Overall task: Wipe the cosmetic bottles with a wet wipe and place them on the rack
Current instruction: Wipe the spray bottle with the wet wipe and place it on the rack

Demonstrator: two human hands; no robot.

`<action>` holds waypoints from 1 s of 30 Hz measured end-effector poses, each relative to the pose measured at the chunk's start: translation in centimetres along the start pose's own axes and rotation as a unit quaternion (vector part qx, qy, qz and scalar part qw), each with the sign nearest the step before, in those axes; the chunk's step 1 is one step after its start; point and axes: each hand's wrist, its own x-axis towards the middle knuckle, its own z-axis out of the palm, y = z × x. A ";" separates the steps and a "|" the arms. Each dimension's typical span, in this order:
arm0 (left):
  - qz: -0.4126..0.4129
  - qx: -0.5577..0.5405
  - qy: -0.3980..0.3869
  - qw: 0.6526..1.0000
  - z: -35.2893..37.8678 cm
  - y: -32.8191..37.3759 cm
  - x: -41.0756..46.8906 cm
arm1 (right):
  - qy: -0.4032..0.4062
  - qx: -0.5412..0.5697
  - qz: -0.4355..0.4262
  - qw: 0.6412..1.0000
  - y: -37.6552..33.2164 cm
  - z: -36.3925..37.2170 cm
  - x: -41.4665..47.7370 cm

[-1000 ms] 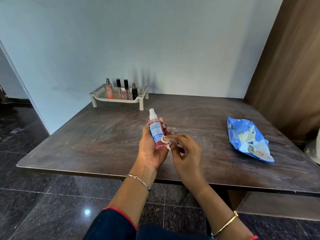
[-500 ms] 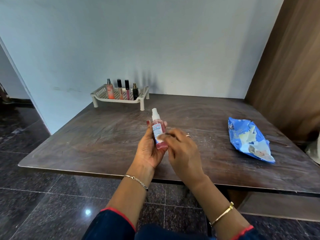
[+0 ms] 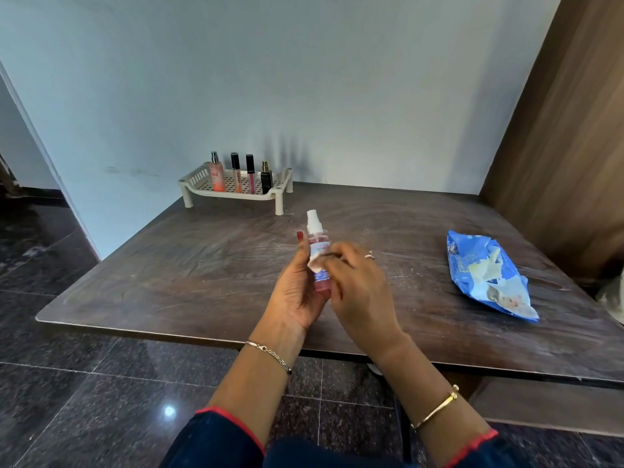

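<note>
Left grip (image 3: 297, 295): curling round the pink spray bottle (image 3: 317, 239), holding it upright over the tabletop (image 3: 202, 265).
Right grip (image 3: 361, 292): pinching a wet wipe (image 3: 316, 265), pressing it against the bottle's label.
Wipes pack (image 3: 486, 275): lying well right of both grips.
Rack (image 3: 233, 197): standing far beyond the grips, carrying four cosmetics (image 3: 250, 173).

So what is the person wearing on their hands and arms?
The left hand has a red-painted thumbnail and a thin silver chain bracelet at the wrist. The right hand wears a ring and a gold bangle. The left sleeve and right sleeve are dark blue with red edging.
</note>
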 end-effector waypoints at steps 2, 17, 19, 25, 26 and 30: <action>0.004 -0.023 0.018 1.000 -0.2 0.3 0.3 | -0.017 0.001 -0.015 1.000 0.0 0.3 -1.2; 0.010 0.101 0.007 0.995 -0.2 -0.1 -0.1 | 0.076 0.136 0.138 0.978 0.6 0.2 1.7; 0.012 0.089 0.007 0.996 -0.3 -0.1 -0.2 | 0.090 0.173 0.180 0.964 0.5 0.7 1.5; 0.000 -0.016 0.035 0.999 -0.2 0.6 0.2 | 0.072 0.186 0.114 0.973 -0.9 1.7 -2.4; -0.005 -0.014 0.040 0.999 -0.3 0.6 0.2 | 0.072 0.175 0.096 0.977 -0.9 1.7 -2.7; -0.045 -0.023 0.035 0.998 -0.6 0.3 0.3 | 0.069 0.100 0.035 0.992 -0.7 1.6 -1.9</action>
